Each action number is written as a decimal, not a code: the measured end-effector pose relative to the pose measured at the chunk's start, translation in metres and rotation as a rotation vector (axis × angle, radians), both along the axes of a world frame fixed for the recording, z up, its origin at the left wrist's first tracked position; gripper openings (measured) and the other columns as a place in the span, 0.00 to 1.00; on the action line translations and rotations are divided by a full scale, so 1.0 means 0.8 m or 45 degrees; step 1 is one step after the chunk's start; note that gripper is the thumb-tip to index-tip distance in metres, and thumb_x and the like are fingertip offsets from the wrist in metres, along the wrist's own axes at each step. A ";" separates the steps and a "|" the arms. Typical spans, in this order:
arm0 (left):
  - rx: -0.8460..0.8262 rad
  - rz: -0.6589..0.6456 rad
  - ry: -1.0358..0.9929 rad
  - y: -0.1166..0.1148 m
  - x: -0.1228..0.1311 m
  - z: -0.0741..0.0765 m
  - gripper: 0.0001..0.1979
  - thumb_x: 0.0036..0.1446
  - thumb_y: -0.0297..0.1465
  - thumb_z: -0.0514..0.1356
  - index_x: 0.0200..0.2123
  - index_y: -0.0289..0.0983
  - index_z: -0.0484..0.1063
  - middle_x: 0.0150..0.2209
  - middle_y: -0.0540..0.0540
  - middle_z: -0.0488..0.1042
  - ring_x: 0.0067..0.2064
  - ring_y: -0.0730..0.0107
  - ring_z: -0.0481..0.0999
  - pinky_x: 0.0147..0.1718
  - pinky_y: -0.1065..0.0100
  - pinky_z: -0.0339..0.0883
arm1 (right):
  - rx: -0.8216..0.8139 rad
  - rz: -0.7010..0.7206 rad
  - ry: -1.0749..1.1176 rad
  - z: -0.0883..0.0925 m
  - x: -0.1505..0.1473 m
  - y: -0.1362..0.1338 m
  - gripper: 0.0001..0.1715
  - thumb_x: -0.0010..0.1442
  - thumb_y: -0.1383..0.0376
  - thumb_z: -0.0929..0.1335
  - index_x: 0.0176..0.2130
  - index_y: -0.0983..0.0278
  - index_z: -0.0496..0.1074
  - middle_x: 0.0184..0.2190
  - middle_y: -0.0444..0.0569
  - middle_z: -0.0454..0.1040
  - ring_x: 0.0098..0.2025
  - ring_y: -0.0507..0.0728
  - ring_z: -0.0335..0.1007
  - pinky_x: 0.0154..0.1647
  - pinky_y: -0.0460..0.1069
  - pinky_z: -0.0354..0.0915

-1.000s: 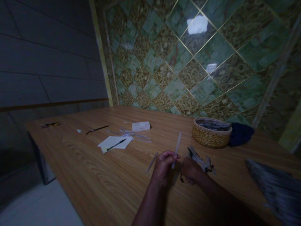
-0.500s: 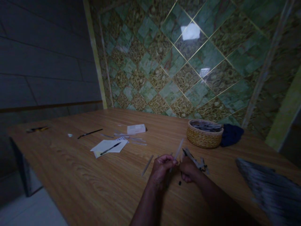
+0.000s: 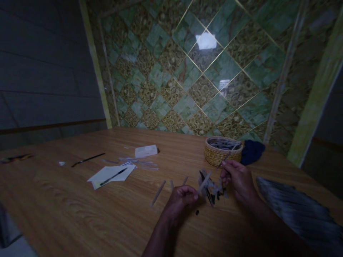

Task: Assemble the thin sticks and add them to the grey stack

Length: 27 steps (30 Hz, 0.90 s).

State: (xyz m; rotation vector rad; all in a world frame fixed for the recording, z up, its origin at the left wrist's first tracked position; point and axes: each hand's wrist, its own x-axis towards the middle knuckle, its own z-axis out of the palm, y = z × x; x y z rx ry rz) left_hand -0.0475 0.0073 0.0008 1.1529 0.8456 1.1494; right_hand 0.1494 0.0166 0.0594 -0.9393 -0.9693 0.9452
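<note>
My left hand (image 3: 182, 200) is closed in a pinch on a pale, translucent pen barrel (image 3: 204, 181), tilted up and to the right. Between the fingertips of my right hand (image 3: 237, 175) is a thin dark pen refill (image 3: 223, 160), slanting in front of the woven basket (image 3: 220, 156). Slim grey sticks fill that basket. A loose pile of pen parts (image 3: 211, 191), dark and pale, lies on the table between my hands. One small black cap (image 3: 197, 212) is just below it. More pale barrels (image 3: 158, 193) lie left of my left hand.
A white box (image 3: 146, 151) and several clear strips (image 3: 147, 165) are farther back. Paper with a black pen (image 3: 114, 176) on it lies left. Behind are a dark rod (image 3: 88, 160) and, far left, pliers-like tools (image 3: 16, 158). Dark cloth (image 3: 252, 151) adjoins the basket; a grey bundle (image 3: 297, 203) lies right.
My hands have moved apart. The right has gone up and right toward the basket with the refill, and the left still holds the barrel. The view has shifted slightly right.
</note>
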 end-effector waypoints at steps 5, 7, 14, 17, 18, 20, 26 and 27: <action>-0.008 -0.054 -0.003 0.001 0.004 -0.007 0.10 0.35 0.31 0.70 0.22 0.32 0.75 0.20 0.48 0.72 0.20 0.77 0.65 0.22 0.73 0.54 | 0.004 0.006 -0.003 0.010 -0.008 -0.005 0.20 0.43 0.54 0.72 0.29 0.66 0.68 0.11 0.39 0.68 0.11 0.47 0.59 0.10 0.40 0.53; 0.010 -0.061 -0.023 0.000 0.005 -0.006 0.11 0.36 0.32 0.70 0.22 0.32 0.75 0.19 0.48 0.72 0.20 0.77 0.64 0.21 0.73 0.54 | -0.004 0.012 -0.023 0.007 -0.010 -0.005 0.20 0.43 0.53 0.72 0.28 0.66 0.68 0.11 0.39 0.68 0.11 0.47 0.59 0.10 0.40 0.53; 0.008 -0.059 -0.076 -0.007 0.006 0.006 0.12 0.34 0.32 0.71 0.22 0.31 0.76 0.19 0.47 0.72 0.21 0.75 0.66 0.22 0.73 0.56 | -0.014 0.052 -0.125 -0.004 -0.020 -0.009 0.19 0.46 0.53 0.71 0.28 0.66 0.68 0.11 0.39 0.67 0.11 0.47 0.59 0.10 0.39 0.53; 0.005 -0.078 -0.086 -0.007 0.005 0.002 0.11 0.36 0.32 0.70 0.23 0.31 0.76 0.21 0.45 0.74 0.22 0.74 0.68 0.23 0.72 0.57 | -0.024 0.086 -0.182 -0.008 -0.026 -0.011 0.19 0.47 0.53 0.70 0.29 0.66 0.68 0.11 0.39 0.67 0.11 0.47 0.59 0.10 0.39 0.53; 0.000 -0.082 -0.093 -0.006 0.004 0.001 0.11 0.36 0.32 0.70 0.24 0.31 0.76 0.22 0.45 0.75 0.22 0.74 0.69 0.23 0.72 0.57 | -0.021 0.096 -0.208 -0.008 -0.028 -0.012 0.19 0.47 0.53 0.70 0.29 0.66 0.68 0.11 0.39 0.67 0.11 0.47 0.59 0.10 0.39 0.54; -0.009 -0.099 -0.110 -0.006 0.003 -0.001 0.11 0.37 0.31 0.70 0.25 0.31 0.76 0.24 0.43 0.76 0.23 0.72 0.70 0.25 0.71 0.59 | 0.007 0.104 -0.268 -0.006 -0.029 -0.014 0.20 0.48 0.52 0.69 0.29 0.67 0.69 0.11 0.39 0.67 0.11 0.47 0.59 0.10 0.40 0.54; -0.003 -0.103 -0.261 -0.007 0.001 0.003 0.09 0.39 0.29 0.69 0.26 0.31 0.76 0.25 0.44 0.77 0.25 0.73 0.72 0.27 0.71 0.61 | 0.088 0.116 -0.377 -0.005 -0.028 -0.022 0.24 0.52 0.49 0.66 0.34 0.68 0.71 0.12 0.40 0.67 0.13 0.48 0.60 0.12 0.41 0.56; -0.005 -0.104 -0.302 -0.007 0.001 0.003 0.09 0.40 0.29 0.69 0.26 0.32 0.76 0.26 0.44 0.77 0.25 0.73 0.72 0.26 0.71 0.61 | 0.072 0.134 -0.395 -0.011 -0.029 -0.022 0.24 0.53 0.48 0.66 0.34 0.68 0.71 0.12 0.40 0.66 0.13 0.48 0.59 0.13 0.41 0.56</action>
